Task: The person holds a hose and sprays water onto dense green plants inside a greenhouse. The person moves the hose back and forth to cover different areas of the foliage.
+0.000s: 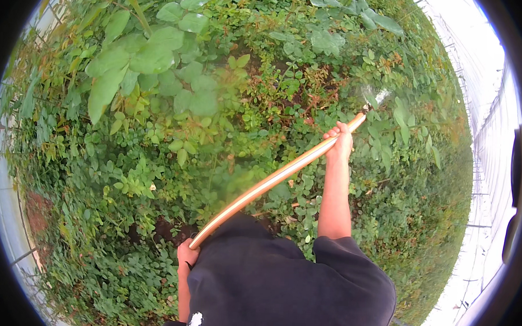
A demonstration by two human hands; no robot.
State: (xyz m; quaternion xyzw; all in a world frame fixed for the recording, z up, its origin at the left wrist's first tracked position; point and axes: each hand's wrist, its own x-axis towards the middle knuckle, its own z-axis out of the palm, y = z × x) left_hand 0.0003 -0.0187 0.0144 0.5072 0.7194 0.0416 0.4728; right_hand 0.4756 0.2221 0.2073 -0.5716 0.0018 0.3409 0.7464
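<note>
An orange hose (264, 185) with a pale stripe runs slantwise across the front of my body. My right hand (341, 140) grips it close to its far end, with the arm stretched out over the plants. A dark and whitish fitting, perhaps a nozzle (366, 108), sits at that end, and a blurred white spray (380, 96) shows just past it among leaves. Lower down, beside my hip, my left hand (188, 253) is closed around the hose. Where the hose goes beyond my left hand is hidden.
Dense leafy bushes (126, 188) surround me on every side. Large leaves (148, 51) hang near the camera at upper left. Browned foliage (311, 85) lies ahead, and dark soil (172, 231) shows near my left hand. White greenhouse sheeting (489, 162) rises at right.
</note>
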